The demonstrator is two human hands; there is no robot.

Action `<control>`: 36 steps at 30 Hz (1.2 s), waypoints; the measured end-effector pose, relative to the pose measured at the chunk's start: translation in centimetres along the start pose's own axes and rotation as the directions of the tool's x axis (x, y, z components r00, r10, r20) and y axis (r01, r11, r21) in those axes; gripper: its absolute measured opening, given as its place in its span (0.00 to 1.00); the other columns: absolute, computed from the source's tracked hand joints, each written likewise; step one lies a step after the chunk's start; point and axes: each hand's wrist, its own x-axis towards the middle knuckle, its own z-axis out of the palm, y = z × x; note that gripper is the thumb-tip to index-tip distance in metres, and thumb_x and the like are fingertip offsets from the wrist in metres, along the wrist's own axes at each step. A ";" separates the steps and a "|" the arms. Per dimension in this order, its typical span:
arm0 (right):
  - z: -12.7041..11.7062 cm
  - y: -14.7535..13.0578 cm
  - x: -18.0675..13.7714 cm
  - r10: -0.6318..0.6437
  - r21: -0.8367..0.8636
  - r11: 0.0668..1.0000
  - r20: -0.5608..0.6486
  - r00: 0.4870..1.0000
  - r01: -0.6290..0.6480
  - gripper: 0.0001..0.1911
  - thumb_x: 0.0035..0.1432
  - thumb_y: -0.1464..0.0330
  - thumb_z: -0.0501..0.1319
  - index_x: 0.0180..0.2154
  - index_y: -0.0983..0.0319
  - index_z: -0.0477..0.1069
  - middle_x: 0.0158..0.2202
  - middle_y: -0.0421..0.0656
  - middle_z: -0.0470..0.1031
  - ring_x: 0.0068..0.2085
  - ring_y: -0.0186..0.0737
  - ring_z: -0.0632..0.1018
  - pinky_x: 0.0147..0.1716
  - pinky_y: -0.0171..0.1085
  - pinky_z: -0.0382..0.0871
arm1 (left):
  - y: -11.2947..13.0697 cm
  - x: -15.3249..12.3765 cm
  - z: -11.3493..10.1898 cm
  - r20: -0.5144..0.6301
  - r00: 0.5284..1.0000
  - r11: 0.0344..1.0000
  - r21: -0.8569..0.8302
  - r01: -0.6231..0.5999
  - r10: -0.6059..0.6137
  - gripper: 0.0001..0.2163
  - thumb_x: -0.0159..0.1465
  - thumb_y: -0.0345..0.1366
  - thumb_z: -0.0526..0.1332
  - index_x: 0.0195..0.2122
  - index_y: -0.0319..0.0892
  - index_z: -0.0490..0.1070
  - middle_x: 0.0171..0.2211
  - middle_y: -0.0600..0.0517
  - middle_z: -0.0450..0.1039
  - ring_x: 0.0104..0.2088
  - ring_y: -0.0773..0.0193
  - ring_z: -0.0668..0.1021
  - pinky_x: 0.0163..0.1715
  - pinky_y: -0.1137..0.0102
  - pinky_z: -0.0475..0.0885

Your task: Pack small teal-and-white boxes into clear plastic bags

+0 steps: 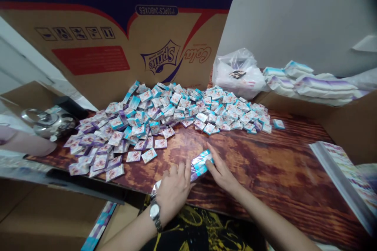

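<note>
A row of small blue, purple and white boxes in shiny clear wrap (200, 163) lies slanted near the front edge of the table. My right hand (221, 170) grips its far right end, thumb on top and fingers along the far side. My left hand (176, 186), with a metal watch on the wrist, is closed over the near left part. That hand hides much of the row; a shiny bit of wrap shows past its left side. Beyond both hands spreads a big heap of loose small boxes (176, 106) of the same colours.
Behind the heap stands a large printed carton (118, 55). A clear plastic bag (238, 74) and an open carton with soft white packs (321, 86) are at the back right. Printed sheets (347, 176) lie right. A metal kettle (51, 123) and pink container (26, 141) stand left.
</note>
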 end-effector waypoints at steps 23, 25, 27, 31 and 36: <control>-2.4 0.7 0.8 -0.207 -0.031 0.977 0.130 0.970 0.212 0.37 0.56 0.59 0.60 0.62 0.53 0.46 0.61 0.50 0.55 0.59 0.49 0.63 0.54 0.48 0.62 | 0.8 -0.3 -1.1 -0.099 0.994 0.999 -0.030 0.033 -0.036 0.23 0.64 0.29 0.48 0.61 0.34 0.50 0.46 0.39 0.67 0.42 0.56 0.72 0.34 0.63 0.71; -2.3 0.2 0.9 -0.146 0.093 0.986 0.065 0.987 0.140 0.38 0.58 0.59 0.58 0.63 0.52 0.40 0.61 0.51 0.54 0.57 0.48 0.66 0.50 0.47 0.67 | -1.8 -2.1 -2.9 -0.099 0.994 0.997 -0.074 0.038 -0.045 0.25 0.63 0.33 0.51 0.61 0.32 0.48 0.47 0.39 0.67 0.43 0.55 0.72 0.36 0.63 0.72; -2.0 -0.1 1.3 -0.113 0.183 0.977 -0.010 0.994 0.113 0.38 0.59 0.59 0.57 0.64 0.51 0.37 0.60 0.51 0.55 0.54 0.46 0.69 0.48 0.46 0.69 | -5.6 -5.5 -5.3 -0.087 0.991 0.987 -0.131 0.094 -0.106 0.29 0.62 0.37 0.53 0.62 0.32 0.45 0.48 0.39 0.66 0.44 0.56 0.72 0.38 0.65 0.72; -0.4 0.1 1.8 -0.053 0.193 0.979 -0.044 0.998 0.061 0.37 0.58 0.58 0.57 0.63 0.52 0.41 0.55 0.51 0.63 0.46 0.43 0.75 0.46 0.45 0.70 | -13.9 -15.1 -8.8 -0.145 0.899 0.906 -0.167 0.388 -0.412 0.29 0.60 0.48 0.51 0.60 0.41 0.49 0.50 0.45 0.65 0.46 0.58 0.72 0.42 0.66 0.71; 2.4 0.1 2.0 -0.051 0.111 0.993 0.005 0.999 0.050 0.36 0.58 0.56 0.56 0.63 0.55 0.43 0.52 0.51 0.66 0.44 0.42 0.75 0.46 0.44 0.71 | -20.7 -24.4 -5.8 -0.106 0.520 0.524 -0.004 0.852 -0.847 0.26 0.57 0.55 0.50 0.51 0.44 0.58 0.42 0.47 0.68 0.42 0.50 0.74 0.36 0.61 0.71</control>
